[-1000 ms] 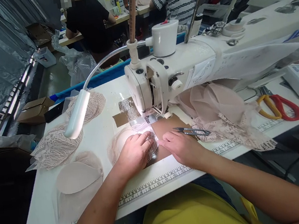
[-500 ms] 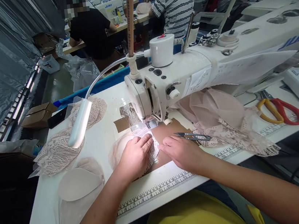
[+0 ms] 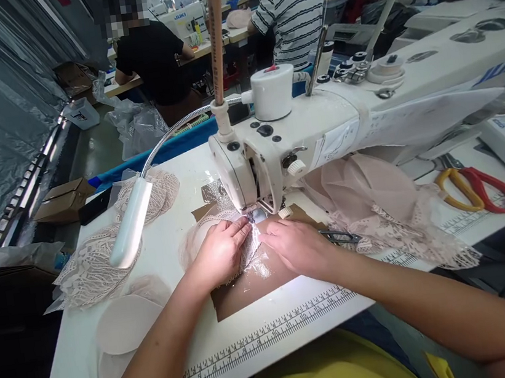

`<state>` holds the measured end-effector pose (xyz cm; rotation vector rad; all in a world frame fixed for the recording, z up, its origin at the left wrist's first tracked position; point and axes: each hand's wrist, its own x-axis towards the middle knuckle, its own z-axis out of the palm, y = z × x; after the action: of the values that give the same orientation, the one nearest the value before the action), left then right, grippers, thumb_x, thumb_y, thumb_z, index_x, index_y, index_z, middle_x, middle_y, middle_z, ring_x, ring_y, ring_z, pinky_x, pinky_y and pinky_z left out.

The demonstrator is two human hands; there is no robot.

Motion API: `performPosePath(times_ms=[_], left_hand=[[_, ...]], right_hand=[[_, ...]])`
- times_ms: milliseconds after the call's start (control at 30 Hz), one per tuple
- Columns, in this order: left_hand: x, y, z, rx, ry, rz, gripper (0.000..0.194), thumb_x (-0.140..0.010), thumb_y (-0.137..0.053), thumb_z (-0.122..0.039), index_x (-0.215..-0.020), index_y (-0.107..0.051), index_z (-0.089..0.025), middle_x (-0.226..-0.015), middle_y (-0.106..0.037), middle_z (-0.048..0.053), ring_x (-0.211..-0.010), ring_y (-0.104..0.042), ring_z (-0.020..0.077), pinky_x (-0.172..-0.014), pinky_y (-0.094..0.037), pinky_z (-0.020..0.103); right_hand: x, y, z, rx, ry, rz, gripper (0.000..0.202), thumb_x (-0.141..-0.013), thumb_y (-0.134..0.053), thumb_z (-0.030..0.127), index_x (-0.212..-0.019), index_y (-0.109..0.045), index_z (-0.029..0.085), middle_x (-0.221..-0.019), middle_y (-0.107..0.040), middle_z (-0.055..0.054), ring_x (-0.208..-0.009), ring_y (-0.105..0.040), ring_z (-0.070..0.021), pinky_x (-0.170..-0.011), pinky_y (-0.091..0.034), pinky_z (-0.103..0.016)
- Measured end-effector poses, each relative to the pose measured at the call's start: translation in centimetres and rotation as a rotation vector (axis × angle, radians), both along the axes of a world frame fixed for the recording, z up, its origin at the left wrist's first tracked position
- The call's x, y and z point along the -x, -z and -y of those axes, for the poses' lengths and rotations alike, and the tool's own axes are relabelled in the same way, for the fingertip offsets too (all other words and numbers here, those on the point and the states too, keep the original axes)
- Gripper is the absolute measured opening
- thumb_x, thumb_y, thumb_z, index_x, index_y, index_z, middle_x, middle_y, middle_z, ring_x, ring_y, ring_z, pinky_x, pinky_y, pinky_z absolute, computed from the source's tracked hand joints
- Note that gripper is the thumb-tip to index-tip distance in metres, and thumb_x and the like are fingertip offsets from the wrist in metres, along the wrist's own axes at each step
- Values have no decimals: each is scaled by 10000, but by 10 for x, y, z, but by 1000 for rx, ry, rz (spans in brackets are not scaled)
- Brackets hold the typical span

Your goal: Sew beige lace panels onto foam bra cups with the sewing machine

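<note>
My left hand (image 3: 221,252) lies with fingers stretched out flat, pressing a pale pink lace piece (image 3: 252,252) down on the machine bed. Its fingertips are close in front of the presser foot (image 3: 250,209). My right hand (image 3: 300,246) has curled fingers, its thumb and forefinger pinched at the lace's right edge. Sheer mesh (image 3: 188,241) spreads out left of my left hand. Under the lace is a brown, taped cover (image 3: 248,295). Dark thread snips (image 3: 342,237) lie just beyond my right hand, which partly hides them.
The white sewing machine (image 3: 292,140) stands over the work. A lamp (image 3: 131,223) and lace stacks (image 3: 90,269) are at left, with a beige cup (image 3: 124,323) nearer. Mesh cups (image 3: 364,187) and red-and-yellow scissors (image 3: 489,189) lie right. Two people sit beyond.
Both hands and the lace have shifted slightly away from me, toward the needle. More of the brown cover shows in front, and my right hand hides more of the snips.
</note>
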<state>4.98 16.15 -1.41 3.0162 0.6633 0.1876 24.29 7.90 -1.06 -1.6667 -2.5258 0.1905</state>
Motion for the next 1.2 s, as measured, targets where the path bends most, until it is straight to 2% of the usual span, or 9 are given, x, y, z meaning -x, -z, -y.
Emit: performPosePath(times_ms=[133,267,367,500,667,933,1200], left_hand=[[2,2,-3,-5,-11,25,463,-824,-449,-81,-1270,-561,-134,-1341,-550,96,-976,-532,257,-824,-486,419],[3,2,5,16,31,75,387,-873,-441,-107,-1227,-592,-150,-1301,-584,91,-960,-542,238,-829,-487,402],[3,4,7,32,44,113,371,-884,-443,-108,-1217,-595,-160,-1271,-605,97,-945,-554,231,-817,-492,401],[3,7,-2,58,36,137,355,-905,-441,-142,-1224,-588,-194,-1251,-616,99,-981,-556,238,-818,-491,414],[2,8,-12,67,26,117,401,-876,-436,-87,-1244,-562,-185,-1198,-632,117,-933,-557,237,-792,-478,416],[-1,4,-14,55,-29,110,343,-866,-462,-116,-1175,-603,-172,-1079,-664,115,-874,-555,239,-750,-451,399],[-1,5,-14,53,-48,120,401,-868,-438,-114,-1233,-580,-200,-1173,-637,99,-973,-534,251,-822,-446,412]], right_hand=[[0,6,-1,-64,21,-8,317,-847,-423,61,-1058,-639,155,-828,-576,-65,-775,-482,-177,-655,-323,-294],[0,6,-2,-54,23,18,298,-858,-425,75,-1029,-655,157,-845,-591,-69,-767,-493,-180,-638,-322,-300],[0,4,-4,-43,31,13,325,-861,-432,79,-1089,-645,168,-877,-606,-70,-760,-503,-172,-618,-321,-294],[3,0,-9,5,90,11,351,-863,-440,92,-1149,-628,171,-946,-630,-85,-739,-520,-164,-560,-303,-291],[3,3,-12,8,130,8,394,-857,-439,102,-1198,-614,190,-977,-648,-78,-748,-527,-175,-511,-254,-307],[-3,8,-10,-13,119,-26,406,-884,-413,131,-1221,-611,241,-930,-642,-60,-749,-513,-173,-552,-274,-292],[-3,6,-11,-21,123,-76,396,-875,-421,113,-1189,-628,238,-889,-654,-33,-713,-506,-160,-574,-310,-286]])
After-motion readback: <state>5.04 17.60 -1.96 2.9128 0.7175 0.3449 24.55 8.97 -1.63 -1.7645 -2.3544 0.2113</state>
